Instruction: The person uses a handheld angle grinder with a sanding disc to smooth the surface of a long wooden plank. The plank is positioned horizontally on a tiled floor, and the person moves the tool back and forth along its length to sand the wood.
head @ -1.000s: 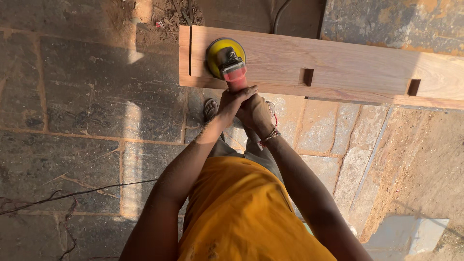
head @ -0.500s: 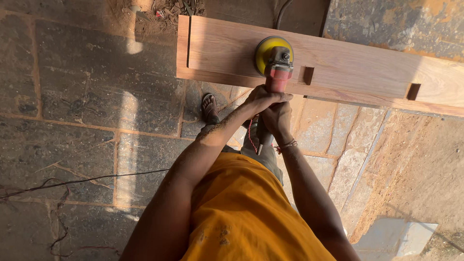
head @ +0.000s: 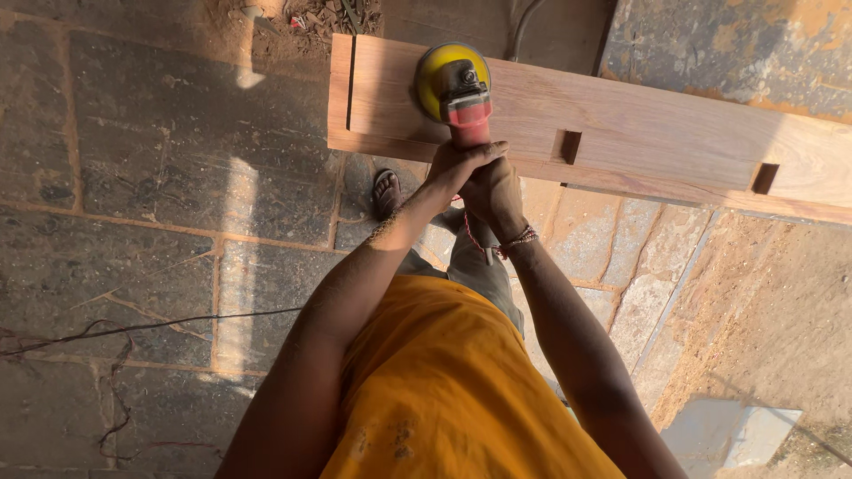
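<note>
A red power sander with a round yellow disc rests on a long wooden plank, near its left end. My left hand wraps the tool's handle from the left. My right hand grips the same handle just behind it; a thread bracelet sits on that wrist. The plank has two dark rectangular notches along its near edge, to the right of the tool.
The floor is grey stone slabs with sunlit stripes. My sandalled foot stands under the plank's near edge. A thin cable trails across the floor at left. A pale slab lies at the lower right.
The sander moved right along the plank half a second ago, then came back left toward the plank's end. Both hands stayed on the handle.
</note>
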